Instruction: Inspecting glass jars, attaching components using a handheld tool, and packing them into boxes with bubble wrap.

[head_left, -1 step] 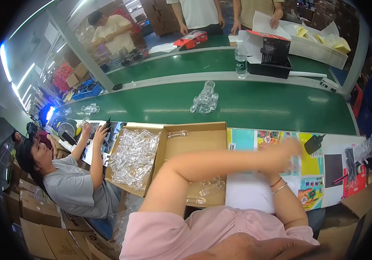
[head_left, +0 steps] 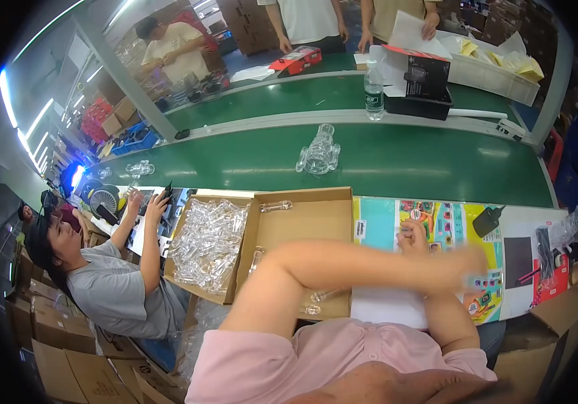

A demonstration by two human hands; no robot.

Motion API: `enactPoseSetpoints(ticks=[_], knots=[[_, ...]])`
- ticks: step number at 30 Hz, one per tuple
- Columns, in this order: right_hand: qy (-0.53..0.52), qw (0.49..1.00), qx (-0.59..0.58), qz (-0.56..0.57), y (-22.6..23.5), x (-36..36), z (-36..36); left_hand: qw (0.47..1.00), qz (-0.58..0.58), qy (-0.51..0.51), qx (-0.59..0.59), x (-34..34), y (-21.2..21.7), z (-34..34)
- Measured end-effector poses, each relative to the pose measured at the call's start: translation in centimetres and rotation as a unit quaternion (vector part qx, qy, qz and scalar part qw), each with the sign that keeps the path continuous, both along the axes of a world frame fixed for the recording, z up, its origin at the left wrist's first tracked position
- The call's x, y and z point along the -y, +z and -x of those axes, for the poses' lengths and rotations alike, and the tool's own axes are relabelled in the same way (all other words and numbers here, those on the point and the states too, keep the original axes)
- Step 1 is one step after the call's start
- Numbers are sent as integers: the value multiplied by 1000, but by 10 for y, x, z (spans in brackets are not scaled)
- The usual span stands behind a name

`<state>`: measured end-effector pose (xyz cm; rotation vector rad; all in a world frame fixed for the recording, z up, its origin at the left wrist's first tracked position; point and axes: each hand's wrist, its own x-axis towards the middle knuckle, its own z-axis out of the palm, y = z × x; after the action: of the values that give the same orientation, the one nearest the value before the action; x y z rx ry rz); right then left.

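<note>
My left forearm reaches across to the right over my right arm. Its left hand (head_left: 465,268) is smeared by motion above a colourful printed sheet (head_left: 378,219), so its fingers do not read. Beyond it, my right hand (head_left: 413,236) is closed, fingers curled together; whatever they hold is hidden or too small to name. A black bottle with a pointed tip (head_left: 487,221) lies to the right of the hands. Left of them sits a shallow cardboard box (head_left: 312,229) with a few clear plastic tube-like pieces (head_left: 276,206) in it, partly covered by my left arm.
Another box of clear plastic pieces (head_left: 209,246) adjoins on the left, beside a seated co-worker (head_left: 117,286). A clear plastic assembly (head_left: 318,151) stands on the green belt (head_left: 410,158). A water bottle (head_left: 374,94) stands farther back. Plastic wrap (head_left: 570,229) lies at right.
My left hand has swung right and nearer to me, away from my right hand. The right hand's curled fingers now show, and my left forearm covers its wrist.
</note>
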<state>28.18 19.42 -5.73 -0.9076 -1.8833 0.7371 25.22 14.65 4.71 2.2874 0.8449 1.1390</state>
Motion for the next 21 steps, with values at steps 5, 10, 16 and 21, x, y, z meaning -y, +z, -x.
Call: enactPoseSetpoints(ticks=[5,10,16,21], knots=[[27,992,-59,105,20,13,26,909,180,-286,-243,101,17,-90],[-27,999,-8,30,8,6,20,912,218,-345,-41,107,32,-86],[85,995,43,-3,6,12,0,931,202,-301,32,123,31,-56],[122,986,103,55,42,36,-7,946,175,-273,28,150,50,-6]])
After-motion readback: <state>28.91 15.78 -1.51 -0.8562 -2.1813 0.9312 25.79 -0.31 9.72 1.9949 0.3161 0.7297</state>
